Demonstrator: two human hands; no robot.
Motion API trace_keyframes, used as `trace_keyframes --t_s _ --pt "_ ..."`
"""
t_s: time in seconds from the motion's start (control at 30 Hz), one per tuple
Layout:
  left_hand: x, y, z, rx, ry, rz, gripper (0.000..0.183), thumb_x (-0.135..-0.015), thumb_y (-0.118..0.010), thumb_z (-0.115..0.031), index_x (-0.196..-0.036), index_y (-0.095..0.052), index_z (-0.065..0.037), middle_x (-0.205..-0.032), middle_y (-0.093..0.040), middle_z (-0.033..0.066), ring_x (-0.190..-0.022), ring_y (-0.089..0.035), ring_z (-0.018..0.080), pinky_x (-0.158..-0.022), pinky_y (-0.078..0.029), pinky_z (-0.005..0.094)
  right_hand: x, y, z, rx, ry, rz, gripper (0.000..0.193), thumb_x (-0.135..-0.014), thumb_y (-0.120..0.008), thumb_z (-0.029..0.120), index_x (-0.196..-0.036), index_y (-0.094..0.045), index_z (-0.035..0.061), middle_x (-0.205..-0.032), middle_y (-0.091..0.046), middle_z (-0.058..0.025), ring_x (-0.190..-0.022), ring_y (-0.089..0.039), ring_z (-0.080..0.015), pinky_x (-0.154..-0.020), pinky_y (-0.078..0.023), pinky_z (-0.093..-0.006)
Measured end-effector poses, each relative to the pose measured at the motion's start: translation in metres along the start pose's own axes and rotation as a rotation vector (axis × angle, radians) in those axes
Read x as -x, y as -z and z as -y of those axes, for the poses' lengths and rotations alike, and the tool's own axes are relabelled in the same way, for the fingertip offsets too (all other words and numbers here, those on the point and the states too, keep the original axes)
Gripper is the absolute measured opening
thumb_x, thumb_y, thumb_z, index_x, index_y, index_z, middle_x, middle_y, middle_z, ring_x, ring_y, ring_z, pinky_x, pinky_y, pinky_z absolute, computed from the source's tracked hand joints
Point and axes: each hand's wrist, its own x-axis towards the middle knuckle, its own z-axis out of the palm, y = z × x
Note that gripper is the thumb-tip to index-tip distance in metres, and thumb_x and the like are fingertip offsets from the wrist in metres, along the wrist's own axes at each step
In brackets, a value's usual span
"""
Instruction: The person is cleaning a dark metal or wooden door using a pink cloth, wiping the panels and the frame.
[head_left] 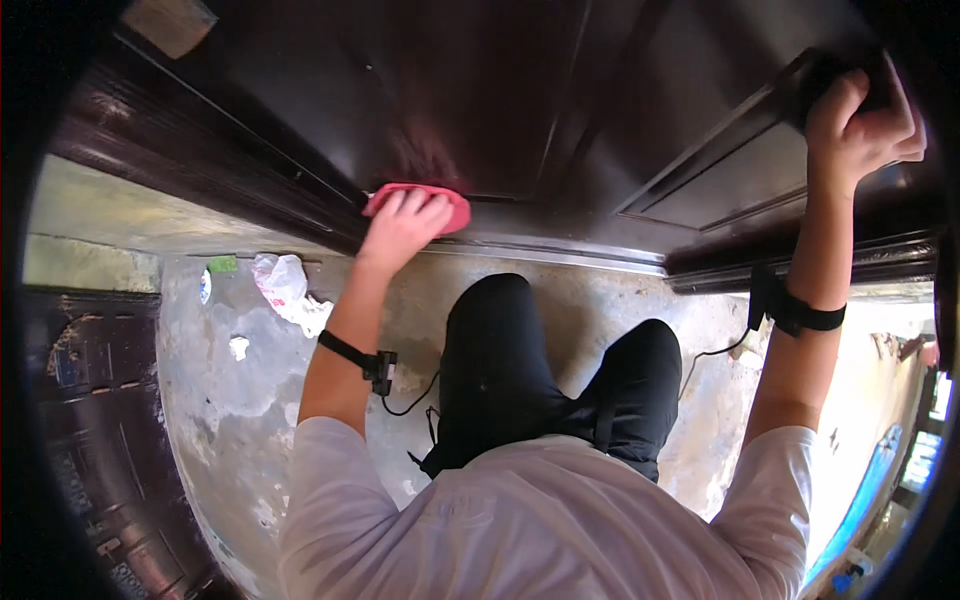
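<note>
Cloth under left hand, held to door

Left hand: fingers bent together over the pink cloth, gripping it from above; the thumb is not visible. Cloth lies directly beneath these fingers, against the lower part of the dark brown, glossy door, and projects past them on both sides.

Right hand: raised well apart from the left, far to its right, at a dark part along the door's side. Fingers are bent; whether they close on that part cannot be told.

Surroundings: a white-and-red plastic bag rests on the grey, stained floor to the left of and below the left hand. A green piece lies farther left, a white scrap lower down. Black straps encircle both forearms behind the hands. Black-trousered knees are below and right of the left hand.
</note>
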Motion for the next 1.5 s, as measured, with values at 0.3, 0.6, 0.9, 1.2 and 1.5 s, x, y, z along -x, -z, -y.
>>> trace_keyframes --t_s 0.3,0.6,0.9,1.2,1.5 --pt "-0.089 0.169 0.093 -0.023 0.292 -0.489 0.097 -0.049 -0.094 -0.016 -0.14 -0.061 -0.021 -0.136 -0.058 0.0032 -0.122 -0.053 0.0314 -0.105 -0.041 0.0485 -0.006 0.012 0.021 -0.14 -0.109 -0.029 0.041 -0.088 -0.07 0.021 -0.128 -0.07 0.0162 -0.134 -0.068 -0.0002 -0.121 -0.054 -0.0194 -0.104 -0.034 -0.0336" --pt "-0.065 0.075 0.044 0.132 0.51 -0.663 0.088 -0.052 -0.093 -0.016 -0.134 -0.064 -0.019 -0.134 -0.051 0.012 -0.123 -0.045 0.0439 -0.105 -0.041 0.0566 -0.006 0.011 0.039 -0.169 -0.163 -0.006 0.042 -0.088 -0.068 0.016 -0.129 -0.069 0.0139 -0.139 -0.065 -0.0016 -0.124 -0.052 -0.0206 -0.106 -0.034 -0.0357" --pt "-0.003 -0.008 -0.037 0.285 0.431 -0.165 0.079 -0.06 -0.092 -0.023 -0.134 -0.064 -0.021 -0.135 -0.055 -0.0001 -0.122 -0.05 0.0377 -0.103 -0.049 0.0514 -0.012 0.014 0.031 -0.121 -0.115 -0.017 0.041 -0.091 -0.066 0.018 -0.132 -0.066 0.0113 -0.137 -0.067 -0.0043 -0.123 -0.053 -0.0223 -0.105 -0.034 -0.0358" --pt "-0.113 0.179 0.106 0.039 0.485 -0.719 0.086 -0.054 -0.092 -0.01 -0.135 -0.064 -0.017 -0.135 -0.059 0.0076 -0.122 -0.051 0.0351 -0.105 -0.041 0.0478 -0.005 0.016 0.045 -0.135 -0.166 0.036 0.045 -0.088 -0.065 0.011 -0.132 -0.065 0.0103 -0.143 -0.062 -0.0077 -0.131 -0.05 -0.0252 -0.112 -0.034 -0.0391" --pt "-0.102 0.105 0.038 0.18 0.692 -0.785 0.087 -0.051 -0.094 -0.009 -0.133 -0.065 -0.015 -0.137 -0.055 0.0095 -0.12 -0.047 0.0402 -0.103 -0.046 0.0521 -0.005 0.018 0.049 -0.138 -0.204 0.064 0.046 -0.086 -0.066 0.009 -0.133 -0.065 0.0114 -0.143 -0.061 -0.0082 -0.131 -0.051 -0.0281 -0.113 -0.035 -0.0405"
